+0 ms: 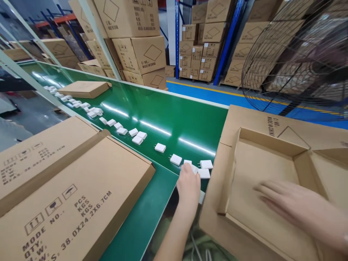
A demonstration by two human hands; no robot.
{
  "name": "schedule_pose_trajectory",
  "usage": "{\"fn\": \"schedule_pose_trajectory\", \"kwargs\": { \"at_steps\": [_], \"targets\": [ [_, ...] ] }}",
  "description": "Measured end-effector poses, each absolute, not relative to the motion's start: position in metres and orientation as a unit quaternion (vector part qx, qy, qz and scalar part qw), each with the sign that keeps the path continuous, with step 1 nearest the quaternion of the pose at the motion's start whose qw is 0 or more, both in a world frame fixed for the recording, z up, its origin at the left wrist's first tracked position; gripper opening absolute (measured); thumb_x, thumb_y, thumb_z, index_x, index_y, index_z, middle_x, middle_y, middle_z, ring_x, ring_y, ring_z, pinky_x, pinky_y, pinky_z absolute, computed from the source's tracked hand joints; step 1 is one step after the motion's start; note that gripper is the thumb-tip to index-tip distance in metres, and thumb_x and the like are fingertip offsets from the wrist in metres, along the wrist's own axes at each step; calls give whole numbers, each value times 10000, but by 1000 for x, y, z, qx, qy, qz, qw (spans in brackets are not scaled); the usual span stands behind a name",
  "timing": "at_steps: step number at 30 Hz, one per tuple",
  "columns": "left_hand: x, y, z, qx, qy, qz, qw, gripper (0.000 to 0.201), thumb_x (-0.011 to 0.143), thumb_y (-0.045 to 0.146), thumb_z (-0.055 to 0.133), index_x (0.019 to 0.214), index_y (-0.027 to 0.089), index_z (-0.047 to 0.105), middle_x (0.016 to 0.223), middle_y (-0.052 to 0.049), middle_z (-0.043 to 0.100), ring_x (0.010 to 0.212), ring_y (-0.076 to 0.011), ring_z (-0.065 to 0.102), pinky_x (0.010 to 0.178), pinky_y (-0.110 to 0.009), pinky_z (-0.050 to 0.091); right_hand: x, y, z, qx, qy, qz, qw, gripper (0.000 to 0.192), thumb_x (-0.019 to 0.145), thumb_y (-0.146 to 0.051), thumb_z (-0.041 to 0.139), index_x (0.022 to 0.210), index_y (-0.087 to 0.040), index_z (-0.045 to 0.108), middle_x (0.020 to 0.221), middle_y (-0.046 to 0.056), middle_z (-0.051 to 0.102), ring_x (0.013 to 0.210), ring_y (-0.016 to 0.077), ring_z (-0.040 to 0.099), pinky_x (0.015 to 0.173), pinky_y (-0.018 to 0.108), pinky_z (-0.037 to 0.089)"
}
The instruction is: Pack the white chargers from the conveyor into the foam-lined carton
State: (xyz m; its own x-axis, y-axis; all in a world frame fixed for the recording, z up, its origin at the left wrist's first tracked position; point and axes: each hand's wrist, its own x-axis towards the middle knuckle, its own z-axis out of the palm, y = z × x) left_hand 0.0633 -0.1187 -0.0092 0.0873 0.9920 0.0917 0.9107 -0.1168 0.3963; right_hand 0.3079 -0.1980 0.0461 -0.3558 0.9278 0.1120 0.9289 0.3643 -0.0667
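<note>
My left hand (188, 183) reaches over the near edge of the green conveyor belt (195, 121), fingers closed on a white charger plug (194, 169). Right beside it lie more white charger plugs (206, 164), one (176, 159) with its metal prongs pointing left. A loose line of such plugs runs back along the belt to the far left. My right hand (290, 203), smeared by motion, hovers above or inside a shallow open cardboard box (227, 170). Its fingers are stretched out, and I see nothing held in them.
Flat cardboard boxes (89, 203) lie at the near left, and another (84, 88) rests farther up the belt. Stacked cartons (138, 54) stand behind the conveyor. A large wire-caged fan (293, 61) is at the upper right. Cables (199, 248) show below the belt's edge.
</note>
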Motion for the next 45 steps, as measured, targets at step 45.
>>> {"fn": "schedule_pose_trajectory", "kwargs": {
  "at_steps": [45],
  "targets": [
    [114,-161,44,721,161,303,602,395,734,154,632,1099,262,528,1152,-49,568,1146,-226,475,968,-375,398,320,-251,46,-279,-156,824,468,341,708,-386,687,1017,-257,622,936,40,624,753,121,592,626,238,474]
  ]
}}
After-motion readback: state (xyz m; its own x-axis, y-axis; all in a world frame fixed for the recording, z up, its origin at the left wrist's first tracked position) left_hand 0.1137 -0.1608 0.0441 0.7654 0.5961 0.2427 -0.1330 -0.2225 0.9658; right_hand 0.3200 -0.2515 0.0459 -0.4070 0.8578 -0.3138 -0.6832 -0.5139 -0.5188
